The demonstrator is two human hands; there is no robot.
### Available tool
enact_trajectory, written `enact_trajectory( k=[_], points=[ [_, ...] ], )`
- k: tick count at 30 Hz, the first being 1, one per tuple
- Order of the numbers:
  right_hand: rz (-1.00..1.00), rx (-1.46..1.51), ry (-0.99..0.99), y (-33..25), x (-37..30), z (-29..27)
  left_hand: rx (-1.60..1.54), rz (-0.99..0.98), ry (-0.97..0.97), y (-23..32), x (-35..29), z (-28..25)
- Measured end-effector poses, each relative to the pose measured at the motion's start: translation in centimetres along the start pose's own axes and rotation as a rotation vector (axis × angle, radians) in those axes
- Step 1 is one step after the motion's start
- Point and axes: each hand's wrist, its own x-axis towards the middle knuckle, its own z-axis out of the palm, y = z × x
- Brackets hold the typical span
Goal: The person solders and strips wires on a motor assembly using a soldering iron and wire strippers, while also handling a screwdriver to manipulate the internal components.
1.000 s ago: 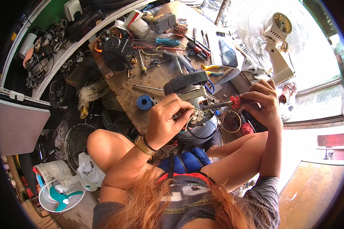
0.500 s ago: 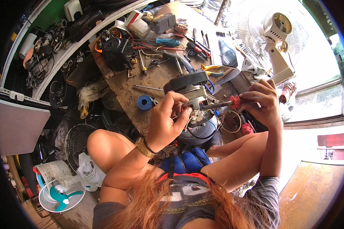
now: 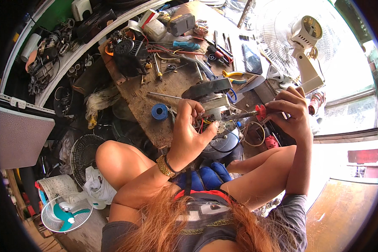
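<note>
In front of me stands a fan motor unit (image 3: 217, 112) with its metal body and gearing exposed, a dark round cover (image 3: 206, 88) on its far side. My left hand (image 3: 188, 140) grips its near left side, fingers curled and thumb pressed along it. Thin red and yellow wires (image 3: 204, 123) show between that thumb and forefinger. My right hand (image 3: 290, 111) is closed round the handle of a soldering iron (image 3: 260, 112) with a red collar. Its shaft points left, the tip end at the motor's near side, where I cannot tell if it touches.
A wooden bench (image 3: 140, 105) carries a blue spool (image 3: 159, 111), yellow-handled pliers (image 3: 235, 77), a phone (image 3: 251, 59), screwdrivers and a black motor housing (image 3: 130, 54). A cream fan (image 3: 306, 35) stands far right. A teal-bladed fan (image 3: 66, 214) lies lower left.
My left thumb has slid right along the motor and spread from the forefinger, so more of the coloured wires show. The soldering iron has barely moved.
</note>
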Motion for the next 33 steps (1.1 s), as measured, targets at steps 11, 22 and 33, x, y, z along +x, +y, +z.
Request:
enact_trajectory(
  k=[11,22,33],
  points=[
    [0.005,0.008,-0.008,-0.1,0.1,-0.2,-0.411,-0.242,0.062,-0.4,0.0,1.2],
    [0.034,0.019,0.008,0.3,0.0,-0.1,-0.456,-0.315,0.083,-0.4,-0.2,1.3],
    [0.008,0.042,0.004,0.0,0.2,-0.2,-0.385,-0.272,0.092,-1.5,-0.4,1.4]
  ],
)
